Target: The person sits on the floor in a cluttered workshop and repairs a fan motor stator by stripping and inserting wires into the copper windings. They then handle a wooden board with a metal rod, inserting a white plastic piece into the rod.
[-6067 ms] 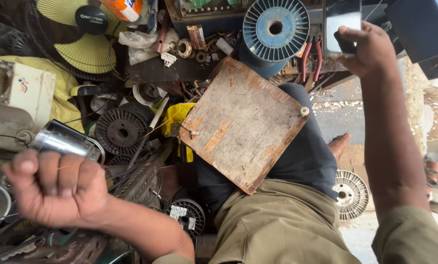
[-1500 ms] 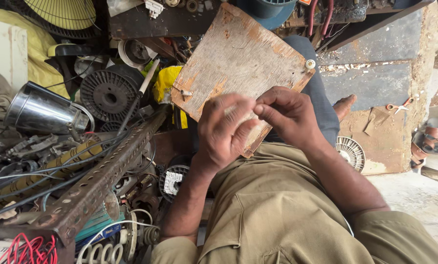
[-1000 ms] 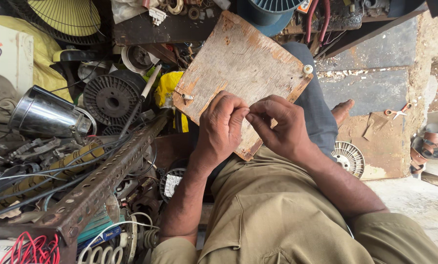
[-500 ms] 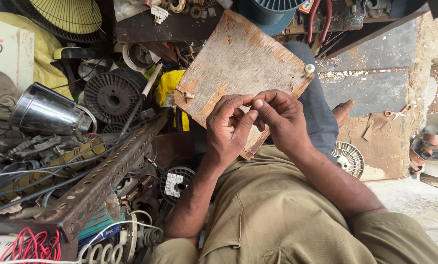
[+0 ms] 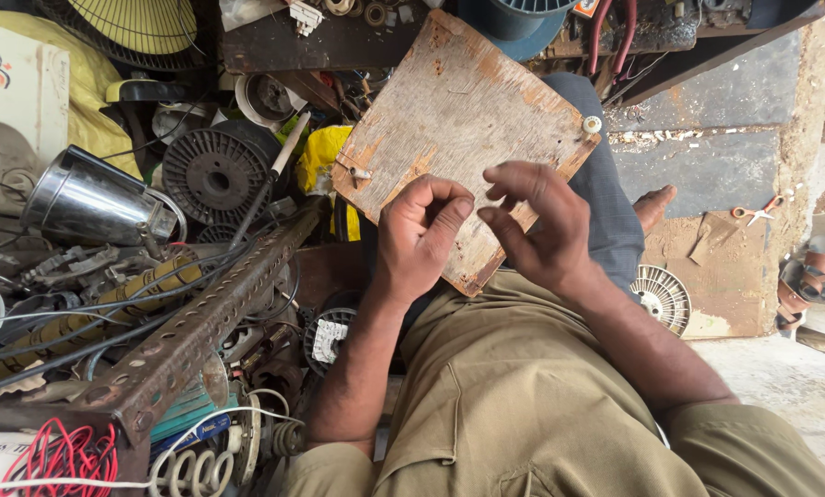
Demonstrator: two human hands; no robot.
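A worn wooden board [image 5: 458, 110] rests tilted on my lap, with a small white knob [image 5: 593, 123] at its right corner and a small screw [image 5: 357, 172] at its left edge. My left hand [image 5: 417, 235] hovers over the board's near edge with its fingers curled into a loose fist and the thumb against the index finger. My right hand [image 5: 536, 221] is just to the right, a short gap away, fingers spread and slightly bent. I see nothing between the fingers of either hand.
To the left lie a shiny metal cup [image 5: 90, 198], a black spool [image 5: 214, 170], a perforated angle bar [image 5: 201, 322], red wires [image 5: 58, 456] and a yellow fan guard [image 5: 141, 23]. A blue wire spool [image 5: 513, 18] stands beyond the board. Scissors [image 5: 757, 212] and a white slotted disc [image 5: 663, 296] lie on the right.
My hands were pinched together over the board; now they have drawn apart, the right hand's fingers have spread and the left hand has curled closed.
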